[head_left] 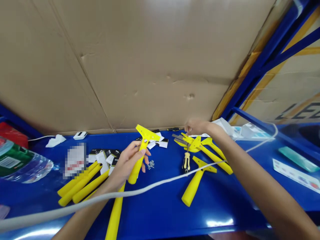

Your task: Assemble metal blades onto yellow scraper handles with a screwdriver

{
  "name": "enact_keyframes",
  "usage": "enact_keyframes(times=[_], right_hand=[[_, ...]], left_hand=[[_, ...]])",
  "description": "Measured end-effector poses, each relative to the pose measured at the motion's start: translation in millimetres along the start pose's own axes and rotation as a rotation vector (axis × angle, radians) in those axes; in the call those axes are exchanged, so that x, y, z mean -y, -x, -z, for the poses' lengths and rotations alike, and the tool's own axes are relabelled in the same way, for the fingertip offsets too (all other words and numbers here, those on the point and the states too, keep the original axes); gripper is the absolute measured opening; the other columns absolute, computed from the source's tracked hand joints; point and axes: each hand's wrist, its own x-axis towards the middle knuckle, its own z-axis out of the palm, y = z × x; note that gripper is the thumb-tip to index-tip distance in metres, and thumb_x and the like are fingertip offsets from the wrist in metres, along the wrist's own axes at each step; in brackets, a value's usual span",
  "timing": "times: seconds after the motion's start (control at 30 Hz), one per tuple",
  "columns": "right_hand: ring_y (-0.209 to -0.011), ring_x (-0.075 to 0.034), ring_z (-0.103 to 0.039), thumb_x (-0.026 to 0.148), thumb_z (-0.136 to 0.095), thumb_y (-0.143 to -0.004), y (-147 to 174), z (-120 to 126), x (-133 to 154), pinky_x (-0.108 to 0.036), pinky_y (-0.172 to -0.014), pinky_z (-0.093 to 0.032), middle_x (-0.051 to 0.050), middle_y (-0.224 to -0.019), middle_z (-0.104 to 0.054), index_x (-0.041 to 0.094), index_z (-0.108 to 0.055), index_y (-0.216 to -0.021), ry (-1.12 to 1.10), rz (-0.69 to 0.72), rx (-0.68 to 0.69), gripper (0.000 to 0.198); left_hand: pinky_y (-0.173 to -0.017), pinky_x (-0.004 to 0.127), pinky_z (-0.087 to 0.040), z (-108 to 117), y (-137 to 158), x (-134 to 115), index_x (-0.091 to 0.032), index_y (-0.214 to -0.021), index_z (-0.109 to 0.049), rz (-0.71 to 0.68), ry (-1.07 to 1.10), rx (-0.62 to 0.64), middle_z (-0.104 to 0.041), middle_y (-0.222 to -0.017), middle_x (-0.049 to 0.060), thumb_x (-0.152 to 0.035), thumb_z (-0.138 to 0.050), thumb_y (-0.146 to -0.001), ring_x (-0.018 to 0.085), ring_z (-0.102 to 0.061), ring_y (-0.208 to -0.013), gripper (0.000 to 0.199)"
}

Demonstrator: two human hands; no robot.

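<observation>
In my left hand [133,156] is a yellow plastic scraper handle [138,163], tilted, its wide T-shaped head pointing away from me. My thumb and fingers close around its neck. At the back right, my right hand [197,126] is bent downward with curled fingers, just behind a pile of yellow scraper handles [211,155] and flat grey blades [178,137]. Its fingertips are partly hidden, and I cannot make out what they pinch. A screwdriver with a cream-and-black grip [186,162] lies before the pile. Small screws [151,164] lie in a heap beside my left hand.
Long yellow tubes [82,186] lie at left near black-and-white packets [110,156]. A green-labelled plastic bottle [22,163] lies on its side. A white cable [140,190] crosses in front of my forearms. Cardboard [150,66] walls the back of the blue table [160,213].
</observation>
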Motion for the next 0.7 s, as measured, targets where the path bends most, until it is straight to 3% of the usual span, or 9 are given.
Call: enact_keyframes(times=[0.17, 0.27, 0.33, 0.53, 0.6, 0.7], right_hand=[[-0.082, -0.022, -0.072, 0.043, -0.078, -0.087, -12, -37, -8, -0.029, -0.065, -0.045, -0.006, -0.095, -0.08, 0.021, -0.074, -0.095, -0.113, 0.134, -0.008, 0.023], [-0.079, -0.022, -0.069, 0.054, -0.071, -0.091, -14, -55, -8, -0.031, -0.064, -0.043, -0.006, -0.091, -0.077, 0.021, -0.07, -0.093, -0.166, 0.181, -0.061, 0.033], [-0.081, -0.023, -0.067, 0.062, -0.064, -0.094, -12, -63, -9, -0.033, -0.068, -0.043, -0.008, -0.092, -0.076, 0.02, -0.069, -0.095, -0.188, 0.205, -0.128, 0.042], [-0.089, -0.025, -0.065, 0.063, -0.061, -0.091, 4, -76, -5, -0.034, -0.078, -0.044, -0.01, -0.098, -0.073, 0.021, -0.068, -0.092, -0.189, 0.163, -0.236, 0.043], [-0.085, -0.024, -0.064, 0.064, -0.058, -0.091, 6, -76, 0, -0.033, -0.074, -0.042, -0.009, -0.093, -0.072, 0.02, -0.066, -0.086, -0.198, 0.124, -0.214, 0.044], [-0.075, -0.022, -0.061, 0.065, -0.059, -0.089, 3, -70, 8, -0.032, -0.066, -0.039, -0.006, -0.078, -0.069, 0.021, -0.064, -0.078, -0.204, 0.107, -0.121, 0.046]], left_hand=[[-0.076, 0.041, -0.066, -7, 5, 25, -0.024, -0.141, -0.054, 0.18, -0.138, 0.25, -0.075, -0.115, 0.014, -0.044, -0.072, -0.101, 0.026, -0.077, -0.093, 0.049], [-0.096, 0.048, -0.062, -13, 12, 34, -0.027, -0.133, -0.064, 0.124, -0.453, 0.359, -0.074, -0.124, 0.012, -0.042, -0.061, -0.106, 0.028, -0.075, -0.108, 0.031], [-0.107, 0.048, -0.055, -17, 17, 33, -0.028, -0.127, -0.069, 0.03, -0.701, 0.365, -0.074, -0.127, 0.009, -0.038, -0.06, -0.106, 0.028, -0.071, -0.117, 0.025], [-0.112, 0.044, -0.052, -19, 21, 26, -0.024, -0.136, -0.067, -0.069, -0.967, 0.38, -0.067, -0.132, 0.012, -0.033, -0.063, -0.102, 0.03, -0.064, -0.129, 0.036], [-0.112, 0.047, -0.052, -15, 22, 25, -0.022, -0.139, -0.066, -0.067, -1.009, 0.374, -0.065, -0.135, 0.014, -0.036, -0.067, -0.1, 0.034, -0.061, -0.132, 0.042], [-0.113, 0.046, -0.05, -10, 23, 25, -0.022, -0.134, -0.069, -0.123, -0.981, 0.401, -0.068, -0.129, 0.013, -0.034, -0.066, -0.101, 0.032, -0.063, -0.128, 0.035]])
